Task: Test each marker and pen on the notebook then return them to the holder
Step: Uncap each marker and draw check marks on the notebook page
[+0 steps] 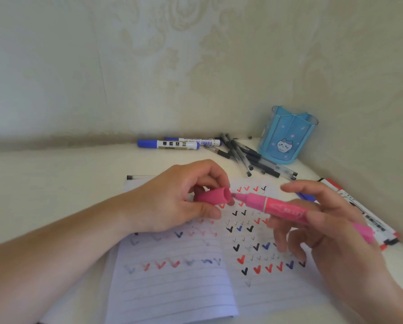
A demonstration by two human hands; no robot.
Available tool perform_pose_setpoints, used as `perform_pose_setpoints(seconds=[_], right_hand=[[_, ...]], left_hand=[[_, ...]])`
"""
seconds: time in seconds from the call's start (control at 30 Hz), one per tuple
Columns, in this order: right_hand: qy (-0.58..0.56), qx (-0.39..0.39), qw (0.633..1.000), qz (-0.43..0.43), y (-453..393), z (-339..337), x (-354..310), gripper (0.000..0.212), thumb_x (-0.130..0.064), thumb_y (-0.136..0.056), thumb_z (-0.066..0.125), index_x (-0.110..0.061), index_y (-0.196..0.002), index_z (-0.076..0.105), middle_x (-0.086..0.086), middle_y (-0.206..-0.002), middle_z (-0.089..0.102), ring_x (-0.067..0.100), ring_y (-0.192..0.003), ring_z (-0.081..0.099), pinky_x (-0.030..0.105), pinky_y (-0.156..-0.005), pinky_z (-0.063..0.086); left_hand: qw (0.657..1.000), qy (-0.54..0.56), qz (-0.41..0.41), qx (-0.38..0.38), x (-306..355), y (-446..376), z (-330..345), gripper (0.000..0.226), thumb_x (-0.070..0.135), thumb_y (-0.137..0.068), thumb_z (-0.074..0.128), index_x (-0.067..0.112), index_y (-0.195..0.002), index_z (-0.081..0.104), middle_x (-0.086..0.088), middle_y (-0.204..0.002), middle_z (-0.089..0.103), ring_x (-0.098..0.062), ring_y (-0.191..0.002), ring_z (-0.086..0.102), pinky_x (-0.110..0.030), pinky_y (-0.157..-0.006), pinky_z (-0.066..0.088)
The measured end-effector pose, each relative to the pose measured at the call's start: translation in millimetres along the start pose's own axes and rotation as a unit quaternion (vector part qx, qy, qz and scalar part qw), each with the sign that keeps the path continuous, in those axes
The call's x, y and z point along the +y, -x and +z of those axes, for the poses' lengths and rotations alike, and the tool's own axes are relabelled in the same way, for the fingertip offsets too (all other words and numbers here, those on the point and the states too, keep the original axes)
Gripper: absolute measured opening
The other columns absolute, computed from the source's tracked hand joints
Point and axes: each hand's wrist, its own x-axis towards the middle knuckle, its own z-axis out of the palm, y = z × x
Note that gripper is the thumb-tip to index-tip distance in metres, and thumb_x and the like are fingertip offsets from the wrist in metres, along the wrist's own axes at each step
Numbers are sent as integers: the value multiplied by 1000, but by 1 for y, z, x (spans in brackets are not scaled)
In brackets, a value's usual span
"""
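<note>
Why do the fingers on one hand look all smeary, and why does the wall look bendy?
Head view: the right hand holding the pink marker is motion-blurred at its fingers, while the left hand with the pink cap looks sharper; the wide-angle lens curves the table edge and wall; light is soft, with faint shadows and no glare on the notebook.

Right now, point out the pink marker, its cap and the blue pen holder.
pink marker (287,208): head view, on its barrel, held in the right hand.
pink cap (213,195): head view, on its side wall, pinched in the left hand.
blue pen holder (287,141): head view, on its front wall.
</note>
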Motion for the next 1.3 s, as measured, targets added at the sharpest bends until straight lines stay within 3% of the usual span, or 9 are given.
perform_pose_setpoints(seconds=[0.13,0.23,0.37,0.6,0.73,0.9,1.07,1.2,1.3], right_hand=[[-2,2,1000,9,0,2,-2,24,-33,-64,73,-19,-81,66,23,-70,69,31,-46,55,20,-42,36],[-20,15,999,24,-1,2,-5,45,-53,-56,82,-18,-80,67,23,-71,70,30,-45,56,21,-42,35],[-17,15,999,26,-1,2,-5,48,-55,-56,82,-17,-82,68,23,-75,71,30,-45,56,21,-43,35],[35,-11,999,32,2,15,-4,43,-55,-62,81,-21,-89,72,16,-87,76,32,-45,63,21,-41,37],[22,-27,999,25,4,21,-3,41,-51,-65,82,-20,-90,71,9,-72,75,26,-41,62,13,-45,41],[15,-26,999,29,5,22,-2,41,-52,-64,82,-21,-87,70,3,-62,72,20,-38,59,10,-45,42],[45,-37,998,17,7,20,-1,40,-54,-66,79,-22,-87,69,11,-59,69,19,-40,60,12,-47,43],[106,-54,992,-30,11,21,-3,32,-52,-74,73,-24,-89,68,-8,-72,74,15,-46,62,11,-53,48],[122,-58,991,-24,14,20,-6,29,-51,-77,72,-26,-92,68,-10,-76,74,11,-54,66,16,-56,53]], left_hand=[[1000,12,10,21,2,0,2,28,8,-80,77,17,-102,63,10,-93,72,-3,-86,66,-17,-78,49],[999,-4,35,26,3,1,2,21,21,-85,72,20,-104,63,8,-95,72,-11,-91,67,-25,-82,52],[998,-4,52,24,5,3,2,25,32,-85,65,19,-107,64,5,-95,70,-21,-89,66,-36,-83,53],[996,-52,74,15,11,7,12,17,36,-98,52,23,-106,59,10,-70,56,-5,-57,45,-17,-56,36],[995,-52,82,29,13,9,16,16,33,-98,47,21,-104,55,13,-59,45,-5,-51,36,-14,-53,30],[993,-58,96,37,18,13,17,13,31,-95,48,21,-99,54,20,-56,43,0,-50,36,-8,-53,26],[995,-38,90,36,18,16,19,7,33,-95,49,29,-97,55,19,-54,42,-1,-48,32,-12,-50,26],[996,-30,84,21,21,17,21,7,28,-96,50,24,-97,57,26,-66,55,-2,-54,40,-16,-54,33],[996,-15,84,10,22,17,23,10,30,-94,51,23,-98,57,29,-73,62,1,-58,49,-14,-57,37]])
